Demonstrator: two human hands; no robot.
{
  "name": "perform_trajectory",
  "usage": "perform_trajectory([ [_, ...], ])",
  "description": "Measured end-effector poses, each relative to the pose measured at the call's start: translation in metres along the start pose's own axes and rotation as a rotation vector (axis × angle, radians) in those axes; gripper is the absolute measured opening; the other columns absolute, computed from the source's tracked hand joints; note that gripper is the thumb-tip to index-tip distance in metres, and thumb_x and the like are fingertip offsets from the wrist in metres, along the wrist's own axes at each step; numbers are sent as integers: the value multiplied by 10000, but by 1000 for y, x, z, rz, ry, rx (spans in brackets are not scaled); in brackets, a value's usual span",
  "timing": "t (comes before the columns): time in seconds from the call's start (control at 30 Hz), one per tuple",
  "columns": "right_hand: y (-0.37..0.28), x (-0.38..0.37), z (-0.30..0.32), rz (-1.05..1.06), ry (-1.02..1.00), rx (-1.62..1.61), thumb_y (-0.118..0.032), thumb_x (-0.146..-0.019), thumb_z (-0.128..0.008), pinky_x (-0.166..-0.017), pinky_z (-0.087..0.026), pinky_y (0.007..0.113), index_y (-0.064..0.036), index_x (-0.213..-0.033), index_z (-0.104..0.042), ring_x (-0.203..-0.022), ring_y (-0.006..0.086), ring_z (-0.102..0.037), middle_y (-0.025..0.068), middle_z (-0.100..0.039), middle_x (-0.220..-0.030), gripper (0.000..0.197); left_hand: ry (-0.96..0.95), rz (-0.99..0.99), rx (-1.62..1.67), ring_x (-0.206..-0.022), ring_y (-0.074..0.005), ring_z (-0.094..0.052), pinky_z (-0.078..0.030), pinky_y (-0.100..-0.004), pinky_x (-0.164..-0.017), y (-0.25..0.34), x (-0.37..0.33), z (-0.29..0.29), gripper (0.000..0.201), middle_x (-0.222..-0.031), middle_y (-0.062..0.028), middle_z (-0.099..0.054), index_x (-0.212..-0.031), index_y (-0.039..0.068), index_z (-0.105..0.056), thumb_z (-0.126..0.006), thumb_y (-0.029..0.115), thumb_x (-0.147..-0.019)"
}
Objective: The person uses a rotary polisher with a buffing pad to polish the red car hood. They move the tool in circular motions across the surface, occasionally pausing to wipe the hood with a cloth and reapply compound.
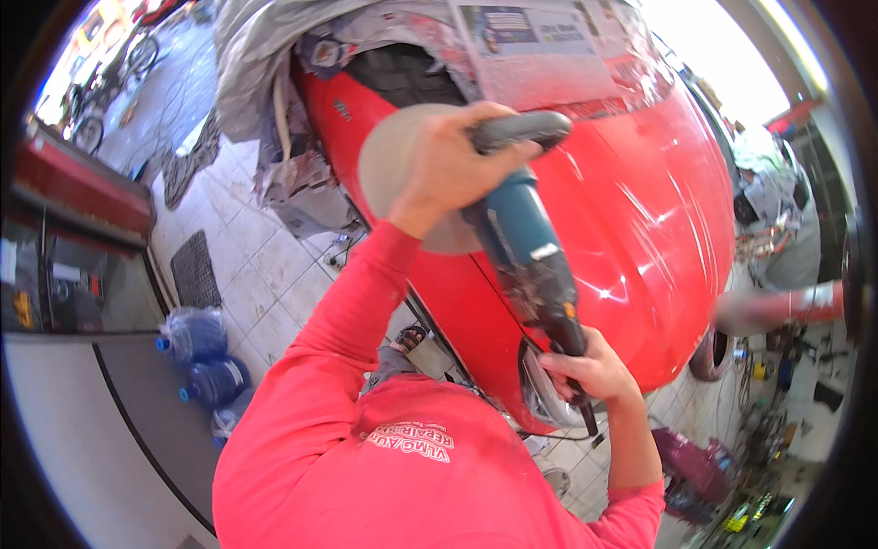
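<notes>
I hold a dark blue-green polisher (519, 224) over the front fender of a red car (631, 210). My left hand (462, 165) is wrapped round the black front handle (529, 131). My right hand (593, 368) grips the narrow black rear end, just above the headlight (540, 384). A large pale round pad (389, 169) lies under the tool's head, partly hidden by my left hand and blurred at its rim. The pad sits at the fender and hood edge. Whether all of it touches the paint, I cannot tell.
Newspaper (540, 55) masks the windshield, and a grey cover (256, 55) drapes the car's left side. Blue water jugs (218, 380) and a dark mat (195, 270) lie at left. A red shape (814, 300) with a blurred end juts in from the right, near a tire (709, 355).
</notes>
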State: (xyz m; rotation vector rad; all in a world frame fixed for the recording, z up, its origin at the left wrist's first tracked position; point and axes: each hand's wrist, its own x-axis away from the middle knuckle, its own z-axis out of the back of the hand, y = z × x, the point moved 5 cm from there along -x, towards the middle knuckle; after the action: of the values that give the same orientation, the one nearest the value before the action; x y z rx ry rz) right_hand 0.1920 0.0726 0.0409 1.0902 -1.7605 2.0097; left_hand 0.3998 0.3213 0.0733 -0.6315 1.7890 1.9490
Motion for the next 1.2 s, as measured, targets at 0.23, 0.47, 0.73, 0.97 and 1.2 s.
perform_trajectory([
  [0.23,33,13,-1,59,-15,-38,-197,-974,-839,-494,-447,294,-17,-1263,-631,-517,95,-581,0,-609,-688,399,-107,75,34,-863,-107,-745,-605,-300,-834,22,13,-22,376,-965,-65,-815,-1159,24,-809,-915,225,-859],
  [0.47,143,107,12,-8,140,-286,-99,-944,-806,-493,-445,310,-1,-1368,-626,-519,126,-581,16,-596,-667,471,-435,44,117,-904,-155,-755,-607,-333,-864,65,72,-148,370,-1003,-111,-806,-1179,2,-796,-910,157,-862],
  [0.73,191,200,23,30,362,-682,-76,-953,-727,-504,-540,401,56,-1419,-543,-493,219,-588,89,-570,-646,518,-658,54,144,-774,-311,-779,-605,-394,-752,102,96,-295,447,-846,-164,-782,-1010,33,-818,-909,407,-783],
  [0.97,126,164,61,37,202,-661,-141,-992,-757,-476,-531,412,14,-1393,-565,-485,213,-588,95,-582,-699,471,-511,58,8,-774,-281,-787,-613,-380,-758,71,39,-271,463,-857,-178,-793,-1008,17,-823,-906,402,-765],
  [1.2,71,73,30,251,67,-528,-250,-998,-812,-498,-513,301,18,-1325,-543,-532,117,-602,18,-599,-705,501,-460,-28,-116,-798,-151,-747,-602,-335,-791,27,-31,-176,346,-865,-82,-802,-1018,42,-844,-906,336,-848],
])
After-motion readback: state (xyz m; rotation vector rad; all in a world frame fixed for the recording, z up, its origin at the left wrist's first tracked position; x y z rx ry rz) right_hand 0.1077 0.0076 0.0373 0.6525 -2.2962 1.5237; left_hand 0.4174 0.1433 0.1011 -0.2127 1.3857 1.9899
